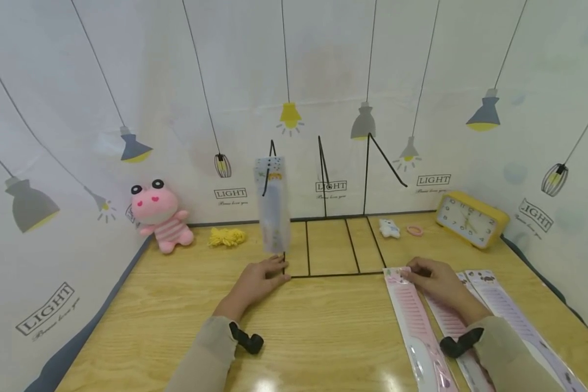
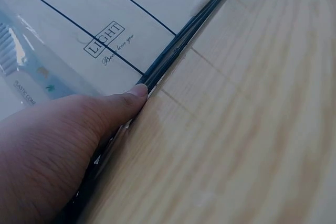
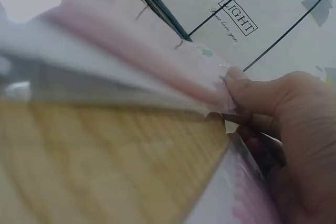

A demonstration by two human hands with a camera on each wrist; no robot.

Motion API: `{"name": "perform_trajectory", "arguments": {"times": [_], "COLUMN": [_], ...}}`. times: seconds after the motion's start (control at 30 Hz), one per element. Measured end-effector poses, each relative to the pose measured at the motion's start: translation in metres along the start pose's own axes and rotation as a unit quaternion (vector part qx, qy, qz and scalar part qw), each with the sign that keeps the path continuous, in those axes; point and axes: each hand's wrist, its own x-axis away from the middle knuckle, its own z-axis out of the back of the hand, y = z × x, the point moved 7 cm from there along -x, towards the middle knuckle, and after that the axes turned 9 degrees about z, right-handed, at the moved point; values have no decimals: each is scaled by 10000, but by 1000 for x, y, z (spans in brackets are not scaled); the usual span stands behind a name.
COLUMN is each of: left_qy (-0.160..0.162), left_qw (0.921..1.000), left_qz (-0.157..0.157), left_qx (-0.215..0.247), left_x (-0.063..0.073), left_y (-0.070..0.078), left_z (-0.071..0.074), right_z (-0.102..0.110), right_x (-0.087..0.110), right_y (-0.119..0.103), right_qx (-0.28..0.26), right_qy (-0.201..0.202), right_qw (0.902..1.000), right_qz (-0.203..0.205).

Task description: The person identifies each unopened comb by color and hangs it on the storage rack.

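Note:
My right hand (image 1: 436,277) pinches the top end of a pink comb in clear packaging (image 1: 414,321). In the right wrist view that package (image 3: 131,51) slants up from the wood, its end between thumb and fingers. A black wire rack (image 1: 307,247) with upright hooks stands in front of me. From its left hook hangs a packaged blue comb (image 1: 273,212). My left hand (image 1: 257,280) rests at the rack's front left corner, just below the hanging package. The left wrist view has the thumb (image 2: 123,100) lying against the black wire.
Right of the pink comb lie another packaged pink comb (image 1: 446,313) and a purple one (image 1: 514,316). Along the back are a pink plush frog (image 1: 164,215), yellow cord (image 1: 227,236), a small white figure (image 1: 389,228), a pink ring (image 1: 414,231) and a yellow clock (image 1: 472,219).

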Motion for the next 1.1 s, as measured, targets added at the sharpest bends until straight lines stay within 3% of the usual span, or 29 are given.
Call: {"name": "perform_trajectory", "arguments": {"times": [0.2, 0.43, 0.7, 1.1], "left_qy": [8, -8, 45, 36], "left_qw": [10000, 9999, 9999, 9999], "left_qz": [38, 39, -57, -20], "left_qx": [16, 94, 114, 93], "left_x": [0, 0, 0, 1], "left_y": [-1, -1, 1, -1], "left_z": [0, 0, 2, 0], "right_z": [3, 4, 9, 13], "right_x": [2, 4, 1, 3], "right_y": [1, 3, 3, 7], "right_qx": [-387, -1145, -835, -1442], "right_qy": [96, 192, 500, 822], "right_qw": [9987, 9907, 9932, 9802], "right_qz": [-309, -711, -633, -1082]}}
